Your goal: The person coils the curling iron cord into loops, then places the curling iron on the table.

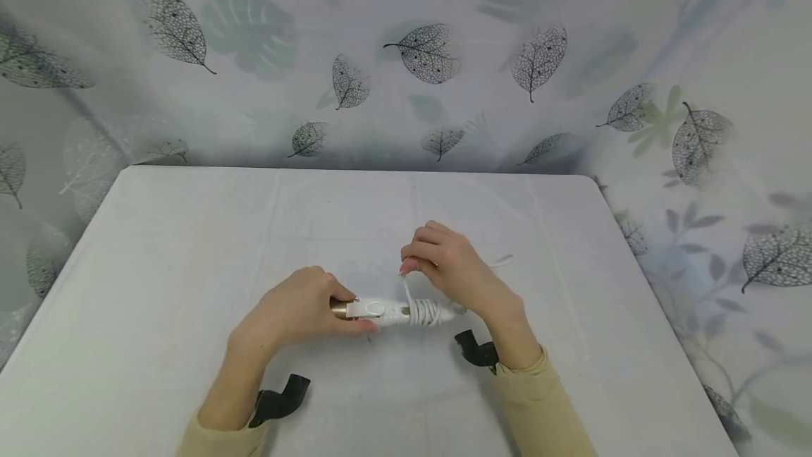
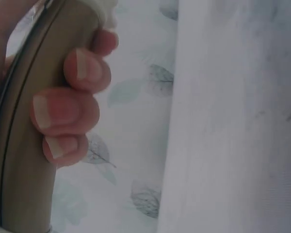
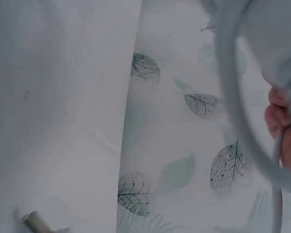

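Note:
A curling iron [image 1: 380, 310] with a white handle and gold barrel is held lengthwise just over the white table. My left hand [image 1: 297, 309] grips its gold barrel; in the left wrist view the fingers [image 2: 63, 111] curl round the barrel [image 2: 26, 126]. Several turns of white cord [image 1: 426, 312] wrap the handle's right part. Above the handle, my right hand [image 1: 453, 263] pinches the cord, which rises from the coils to the fingertips. A blurred cord loop [image 3: 230, 97] crosses the right wrist view close up.
The white table [image 1: 190, 231] has its far edge against a leaf-patterned curtain [image 1: 380, 104]. Past the right hand, a thin grey cord end [image 1: 504, 259] shows. Black wrist mounts [image 1: 282, 398] jut from both cuffs. A small metal piece [image 3: 36, 223] shows low in the right wrist view.

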A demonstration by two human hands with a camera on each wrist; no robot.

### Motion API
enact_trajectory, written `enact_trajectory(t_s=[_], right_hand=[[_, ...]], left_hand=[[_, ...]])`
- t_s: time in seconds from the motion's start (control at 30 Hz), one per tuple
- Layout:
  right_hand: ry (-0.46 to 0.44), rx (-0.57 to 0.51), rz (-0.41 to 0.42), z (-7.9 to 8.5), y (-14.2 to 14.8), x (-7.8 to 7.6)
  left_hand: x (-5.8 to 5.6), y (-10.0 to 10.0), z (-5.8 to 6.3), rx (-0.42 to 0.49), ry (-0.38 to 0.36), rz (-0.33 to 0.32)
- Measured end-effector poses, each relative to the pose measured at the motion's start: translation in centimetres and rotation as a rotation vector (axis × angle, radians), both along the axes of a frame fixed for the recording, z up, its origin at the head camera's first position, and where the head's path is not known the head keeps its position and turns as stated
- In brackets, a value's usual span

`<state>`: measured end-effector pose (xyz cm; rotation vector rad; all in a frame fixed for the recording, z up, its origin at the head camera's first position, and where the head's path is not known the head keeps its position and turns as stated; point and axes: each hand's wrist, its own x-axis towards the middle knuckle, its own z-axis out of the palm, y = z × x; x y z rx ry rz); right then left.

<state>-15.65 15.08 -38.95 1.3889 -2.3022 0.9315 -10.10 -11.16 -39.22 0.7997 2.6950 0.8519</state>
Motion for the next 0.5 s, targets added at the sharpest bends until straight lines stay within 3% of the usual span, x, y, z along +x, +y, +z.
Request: enact_trajectory(t_s=[0.17,0.27,0.37,0.5], right_hand=[[-0.301,-0.063,0.1,-0.3,0.8,-0.6],[-0.423,-0.072,0.145,-0.6,0.5,-0.7],[-0.473,-0.094,0.164,-1.1,-0.1,-0.7],[-0.442,-0.157,0.155,-1.9,-1.2,-0.5]], left_hand=[[0.7,-0.4,1.2,0.119,-0.074,-0.047],[0.9,-0.8,1.7,0.226,-0.09,-0.06],[1.2,-1.3,2.3,0.307,-0.055,-0.05],[1.5,-2.0,3.1,0.369,0.053,0.02]])
